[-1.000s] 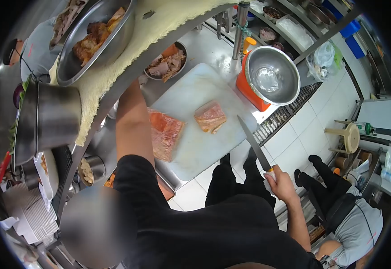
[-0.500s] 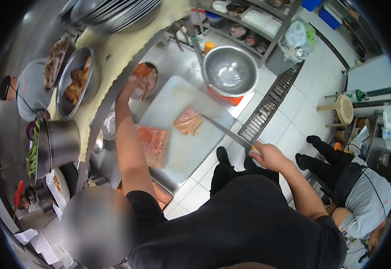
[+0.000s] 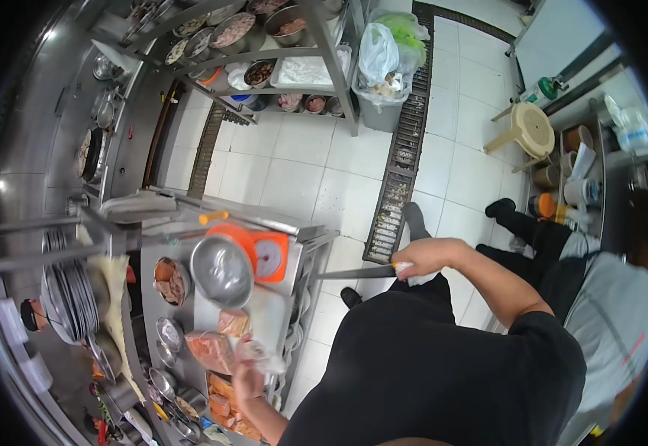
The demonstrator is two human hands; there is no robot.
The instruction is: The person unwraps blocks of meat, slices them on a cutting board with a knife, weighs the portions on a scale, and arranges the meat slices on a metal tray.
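Note:
My right hand [image 3: 429, 256] grips a long knife [image 3: 361, 273] by its handle, with the blade held level over the floor beside the worktable. Something white and crumpled shows under that hand's fingers. My left hand [image 3: 248, 377] is closed on a white crumpled cloth [image 3: 266, 358], slightly blurred, near the edge of the white cutting board [image 3: 268, 312]. Beyond it, a large slab of salmon-coloured meat [image 3: 209, 351] and a smaller piece [image 3: 234, 322] lie on the board. A tray of orange meat pieces [image 3: 223, 405] sits close to my left wrist.
A steel bowl [image 3: 222, 271] stands beside an orange scale [image 3: 269, 256]. A smaller bowl of meat [image 3: 170, 281] is farther left. Shelves with food bowls [image 3: 290, 26] and a bagged bin [image 3: 383, 74] stand ahead. A co-worker [image 3: 606, 312] is at my right, near a stool [image 3: 530, 130].
The view has swung, showing more floor and shelving. My left hand has left the meat bowl and now holds the white cloth. The knife has moved from over the board to beside it.

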